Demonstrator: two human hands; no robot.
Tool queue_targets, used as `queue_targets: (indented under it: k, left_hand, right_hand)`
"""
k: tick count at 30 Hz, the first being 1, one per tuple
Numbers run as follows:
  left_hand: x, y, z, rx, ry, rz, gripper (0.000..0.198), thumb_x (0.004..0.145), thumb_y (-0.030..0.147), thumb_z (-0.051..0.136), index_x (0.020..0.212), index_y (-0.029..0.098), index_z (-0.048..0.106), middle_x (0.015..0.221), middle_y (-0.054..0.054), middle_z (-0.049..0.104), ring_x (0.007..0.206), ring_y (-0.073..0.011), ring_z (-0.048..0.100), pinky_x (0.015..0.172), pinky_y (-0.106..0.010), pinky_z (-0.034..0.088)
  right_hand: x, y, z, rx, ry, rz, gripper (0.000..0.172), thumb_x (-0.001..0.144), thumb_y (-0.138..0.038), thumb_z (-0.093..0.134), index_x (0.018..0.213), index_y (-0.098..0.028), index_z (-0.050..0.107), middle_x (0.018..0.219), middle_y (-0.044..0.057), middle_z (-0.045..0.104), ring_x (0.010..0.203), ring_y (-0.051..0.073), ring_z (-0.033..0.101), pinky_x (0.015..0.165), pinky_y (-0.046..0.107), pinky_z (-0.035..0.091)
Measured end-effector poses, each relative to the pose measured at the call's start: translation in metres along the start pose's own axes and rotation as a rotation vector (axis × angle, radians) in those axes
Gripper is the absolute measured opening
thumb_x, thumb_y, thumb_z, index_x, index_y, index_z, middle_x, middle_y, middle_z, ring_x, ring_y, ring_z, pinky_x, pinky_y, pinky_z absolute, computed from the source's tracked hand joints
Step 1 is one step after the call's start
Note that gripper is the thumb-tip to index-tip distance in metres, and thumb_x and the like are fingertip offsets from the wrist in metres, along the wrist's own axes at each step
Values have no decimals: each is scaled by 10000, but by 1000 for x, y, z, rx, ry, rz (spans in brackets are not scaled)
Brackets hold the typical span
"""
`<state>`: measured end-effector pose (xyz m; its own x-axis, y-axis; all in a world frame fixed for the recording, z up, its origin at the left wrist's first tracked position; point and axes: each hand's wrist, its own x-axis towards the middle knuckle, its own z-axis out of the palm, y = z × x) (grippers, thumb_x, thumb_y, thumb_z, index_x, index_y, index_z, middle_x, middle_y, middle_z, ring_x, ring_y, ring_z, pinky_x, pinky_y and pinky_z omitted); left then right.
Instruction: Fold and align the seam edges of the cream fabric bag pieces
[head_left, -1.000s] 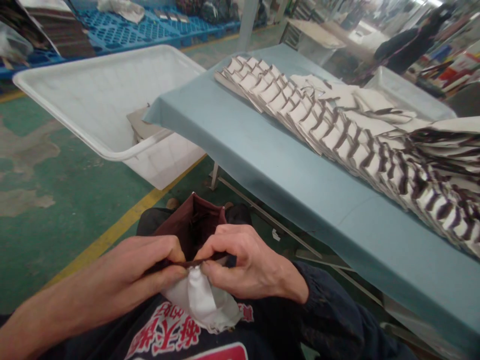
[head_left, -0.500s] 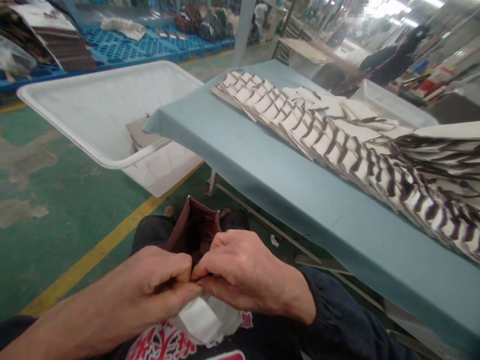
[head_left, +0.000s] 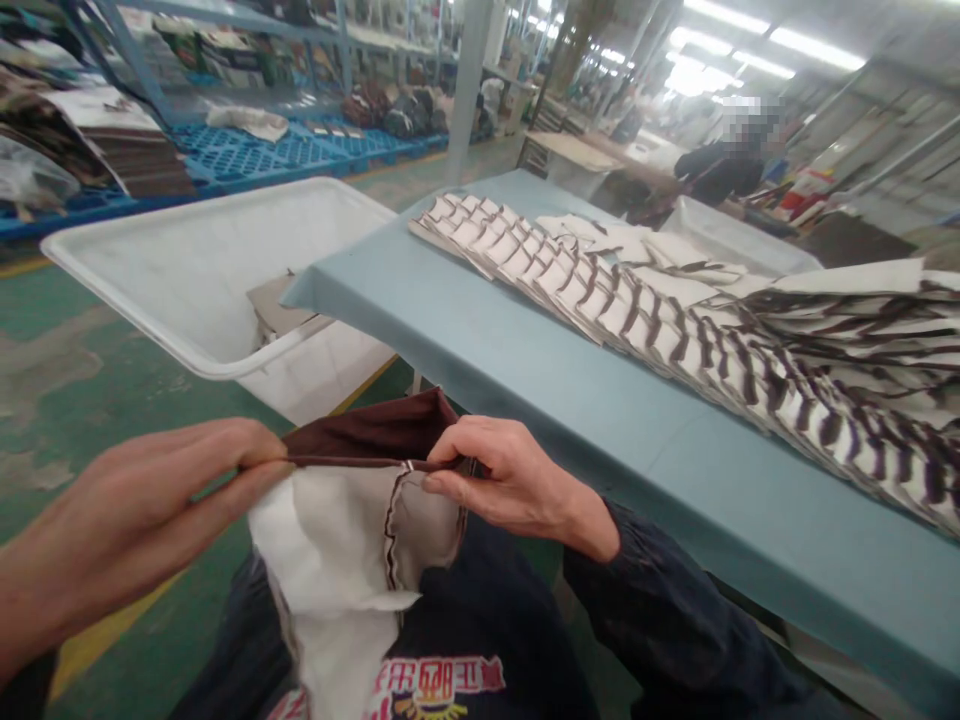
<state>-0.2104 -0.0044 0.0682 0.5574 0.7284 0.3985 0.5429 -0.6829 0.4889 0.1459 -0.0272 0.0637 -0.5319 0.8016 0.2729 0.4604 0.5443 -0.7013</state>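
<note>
Head view: your left hand (head_left: 169, 475) pinches one end of the brown edge (head_left: 345, 462) between thumb and fingers; your right hand (head_left: 510, 470) pinches the same edge farther along, just past the seam (head_left: 390, 530). The bag (head_left: 330, 540) hangs between them above your lap, near side of the table (head_left: 495, 340), mouth open, brown lining (head_left: 375, 430) showing beyond the edge, pale cloth drooping below. Progress, as judged: panels look already joined at the seam, and the edge is held fairly straight between your two grips. The cloth below hangs loose and creased, so this piece looks partway handled; what remains on it cannot be told. On the table, a long overlapping row of pale pieces (head_left: 600, 290) with dark edges; whether these are done or waiting is unclear. At least one greyish piece (head_left: 274, 305) lies in the white bin (head_left: 172, 265).
</note>
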Motion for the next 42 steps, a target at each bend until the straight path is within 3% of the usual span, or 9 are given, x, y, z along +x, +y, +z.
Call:
queue_targets:
  k: [4, 7, 11, 16, 21, 27, 33, 38, 42]
  left_hand:
    - [34, -17, -12, -71, -66, 92, 354, 1294, 428, 614, 1119, 267, 877, 1139, 1, 908, 1089, -199, 826, 1047, -244, 612]
    - [45, -11, -6, -166, -130, 159, 263, 1262, 420, 681, 1202, 291, 902, 1271, -9, 930, 1220, -224, 841, 1128, -274, 636]
    - [49, 12, 13, -448, -135, 112, 233, 1193, 527, 813, 1239, 310, 885, 1185, 3, 922, 1050, -212, 862, 945, -245, 662]
    - [52, 34, 28, -574, -332, -77, 269, 1080, 466, 829, 943, 234, 836, 822, 15, 809, 711, -177, 707, 651, -236, 540]
    - [52, 35, 28, -596, -365, -76, 182, 1076, 329, 776, 946, 241, 868, 808, 6, 852, 705, -171, 743, 657, -218, 553]
    - [51, 35, 20, -518, -315, 19, 263, 1134, 235, 687, 1075, 284, 938, 797, 58, 869, 664, -141, 772, 660, -198, 552]
    - [44, 41, 20, -275, -242, 91, 327, 1154, 219, 593, 1127, 287, 912, 935, 60, 916, 745, -156, 839, 718, -240, 568]
    - [45, 49, 25, -52, -140, 240, 318, 1161, 184, 545, 1045, 246, 835, 904, 3, 907, 729, -199, 859, 682, -288, 579]
    - [44, 50, 31, 4, -92, 274, 331, 1133, 133, 516, 964, 237, 781, 867, -13, 889, 700, -190, 832, 673, -296, 560]
  right_hand:
    - [18, -35, -31, 62, -12, -33, 250, 1173, -409, 826, 989, -241, 804, 911, 16, 804, 799, 179, 660, 794, 308, 507]
    - [25, -44, -40, 158, -46, -6, 266, 1157, -424, 812, 969, -235, 797, 874, -5, 778, 753, 161, 627, 740, 299, 481]
    - [24, -40, -33, 319, -66, 45, 329, 1133, -484, 837, 937, -223, 792, 881, -13, 777, 741, 141, 611, 715, 284, 479]
    - [18, -36, -19, 335, -70, 61, 509, 1121, -667, 868, 895, -219, 779, 833, -17, 751, 726, 143, 578, 697, 292, 468]
    - [15, -26, -12, 334, -93, 58, 537, 1129, -703, 846, 903, -220, 784, 845, -5, 761, 725, 149, 565, 728, 299, 499]
    - [14, -14, -4, 353, -92, 63, 541, 1135, -694, 829, 889, -217, 760, 844, -11, 749, 709, 139, 555, 725, 295, 482]
    - [13, -20, 6, 302, -26, 108, 522, 1062, -692, 876, 888, -227, 713, 811, -35, 686, 713, 137, 543, 702, 294, 416]
    - [16, -27, 19, 343, 35, 161, 394, 1050, -518, 843, 854, -242, 640, 738, -79, 577, 641, 111, 463, 686, 288, 392]
    - [16, -25, 26, 345, 58, 147, 248, 977, -379, 798, 854, -248, 626, 738, -83, 589, 637, 106, 466, 683, 282, 397]
